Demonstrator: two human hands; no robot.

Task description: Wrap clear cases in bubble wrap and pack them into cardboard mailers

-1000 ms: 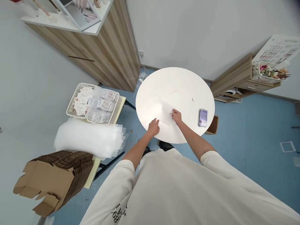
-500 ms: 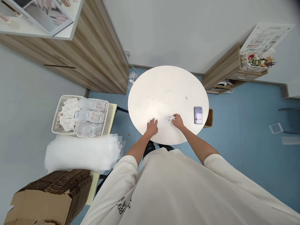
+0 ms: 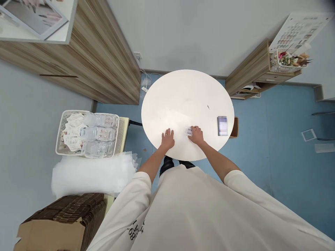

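My left hand (image 3: 168,138) lies flat on the white round table (image 3: 183,90), its fingers spread and nothing held. To its right, my right hand (image 3: 196,135) has its fingers closed around the right edge of a small clear packet with dark printing (image 3: 188,131). The packet rests on or just over the tabletop; its contents are too small to make out. Part of it is covered by the fingers. Farther right on the table lies a phone-like rectangle with a purple, blurred face (image 3: 222,126).
At left, a white basket (image 3: 121,134) holds cards and clear plastic packs. Beside it are a stack of translucent bags (image 3: 91,174) and folded cardboard boxes (image 3: 49,232). A wooden cabinet (image 3: 104,52) stands back left, a low shelf unit (image 3: 251,73) back right. A brown bin (image 3: 235,127) is by the table.
My right hand has shifted and now covers more of the packet, which looks turned, with different print showing. My left hand has moved slightly left, fingers more spread. The view has shifted a little.
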